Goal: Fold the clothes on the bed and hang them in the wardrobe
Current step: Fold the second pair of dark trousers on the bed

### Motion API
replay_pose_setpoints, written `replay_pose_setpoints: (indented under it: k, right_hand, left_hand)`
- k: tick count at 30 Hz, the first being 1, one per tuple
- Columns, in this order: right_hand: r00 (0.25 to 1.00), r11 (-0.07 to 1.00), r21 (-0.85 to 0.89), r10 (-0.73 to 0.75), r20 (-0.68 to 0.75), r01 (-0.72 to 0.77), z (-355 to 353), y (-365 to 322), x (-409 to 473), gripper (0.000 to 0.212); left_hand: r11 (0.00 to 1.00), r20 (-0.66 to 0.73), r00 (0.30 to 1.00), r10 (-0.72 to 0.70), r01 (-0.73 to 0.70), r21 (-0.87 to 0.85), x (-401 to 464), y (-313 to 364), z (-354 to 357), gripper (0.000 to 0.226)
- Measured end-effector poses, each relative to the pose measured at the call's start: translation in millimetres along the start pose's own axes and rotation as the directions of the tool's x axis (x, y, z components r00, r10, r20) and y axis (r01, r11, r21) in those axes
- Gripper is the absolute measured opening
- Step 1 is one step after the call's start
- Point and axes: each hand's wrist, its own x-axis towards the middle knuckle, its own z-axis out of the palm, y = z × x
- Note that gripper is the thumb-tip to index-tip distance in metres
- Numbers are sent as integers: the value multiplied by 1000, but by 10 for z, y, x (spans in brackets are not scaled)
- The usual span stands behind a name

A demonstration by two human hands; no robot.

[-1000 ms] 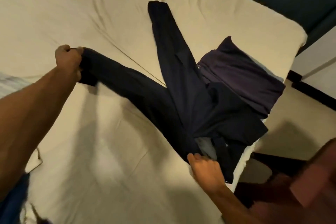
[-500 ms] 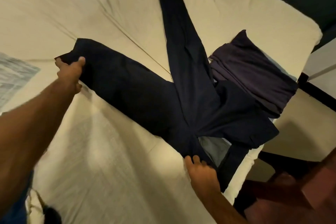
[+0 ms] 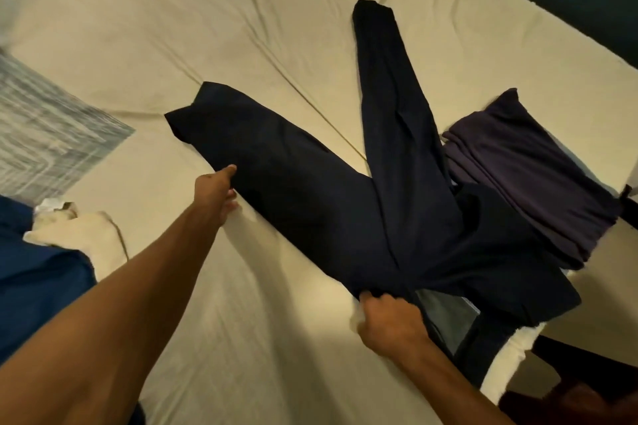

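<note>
We're looking down at dark trousers (image 3: 345,203) lying in a V on the bed (image 3: 172,10), legs spreading toward the far edge. Our left hand (image 3: 215,191) is resting at the near edge of the left leg, fingers tucked at the fabric; whether it's gripping, we can't tell. Our right hand (image 3: 388,319) is pinching the crotch, closed on cloth, near the right edge beside a folded purple garment (image 3: 538,176).

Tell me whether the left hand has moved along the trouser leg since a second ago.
Yes. The left hand gripped the cuff end of the navy trousers then; now it rests further down that leg's edge, nearer the crotch, with the cuff lying free on the bed sheet.
</note>
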Motion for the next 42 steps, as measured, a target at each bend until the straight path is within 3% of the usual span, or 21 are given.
replay_pose_setpoints:
  k: [4, 9, 13, 15, 17, 19, 20, 22, 24, 26, 28, 30, 35, 37, 39, 40, 41, 42]
  right_hand:
    - [934, 972, 141, -135, -329, 190, -533, -484, 536, 21]
    - [803, 942, 97, -216, -555, 321, -907, -1014, 1279, 36]
    - [822, 945, 42, -260, -506, 324, -1004, -1183, 1634, 56]
    - [847, 947, 2, -285, -448, 320, -974, -1195, 1734, 63]
    - [852, 944, -27, -309, -423, 329, -885, -1185, 1798, 67]
    - [833, 938, -32, -322, -449, 345, -786, -1167, 1824, 68]
    - [824, 937, -25, -319, -469, 349, -747, -1165, 1842, 68]
    - [818, 939, -11, -304, -487, 343, -678, -1177, 1878, 67]
    - [810, 943, -9, -290, -510, 332, -647, -1207, 1900, 66]
    - [807, 947, 3, -271, -524, 321, -648, -1240, 1907, 66]
    - [815, 953, 12, -252, -521, 302, -645, -1271, 1921, 66]
    - [819, 957, 1, -247, -518, 289, -630, -1306, 1943, 67]
    - [799, 953, -9, -260, -542, 304, -544, -1312, 1961, 66]
    - [798, 948, 3, -266, -541, 319, -541, -1314, 1952, 67]
    - [800, 944, 19, -268, -536, 329, -526, -1317, 1953, 67]
    - [799, 943, 23, -269, -538, 332, -514, -1315, 1957, 67]
    - [790, 941, 17, -274, -548, 338, -518, -1317, 1969, 66]
    - [774, 938, 3, -283, -567, 346, -536, -1323, 1991, 65]
  left_hand:
    - [994, 0, 1000, 23, -22, -105, 182, 125, -70, 48]
    - [961, 10, 995, 98, -92, -260, 515, 377, -125, 44]
    - [942, -14, 993, 115, -113, -316, 841, 651, -186, 51]
    - [948, -59, 993, 101, -114, -296, 997, 778, -194, 43]
    - [943, -191, 969, 159, -206, -260, 1150, 949, -177, 30]
    - [903, -283, 901, 327, -387, -186, 1162, 1167, -119, 30]
    - [863, -259, 858, 443, -487, -137, 1086, 1289, -56, 34]
    - [748, -25, 749, 662, -663, -43, 824, 1399, 118, 34]
    - [570, 296, 578, 760, -812, 125, 616, 1265, 255, 37]
    - [204, 593, 414, 690, -898, 390, 558, 950, 316, 43]
    - [-151, 788, 409, 459, -838, 524, 576, 603, 346, 42]
    - [-317, 802, 443, 401, -754, 575, 558, 400, 392, 42]
    - [-510, 827, 253, 502, -686, 519, 503, 279, 597, 51]
    - [-579, 857, 227, 463, -655, 486, 515, 292, 667, 50]
    - [-634, 889, 107, 444, -663, 397, 511, 293, 727, 41]
    - [-628, 875, 12, 484, -692, 357, 501, 322, 744, 31]
    - [-558, 812, -45, 582, -749, 358, 491, 390, 736, 20]
    - [-424, 710, -28, 704, -818, 388, 493, 503, 708, 13]
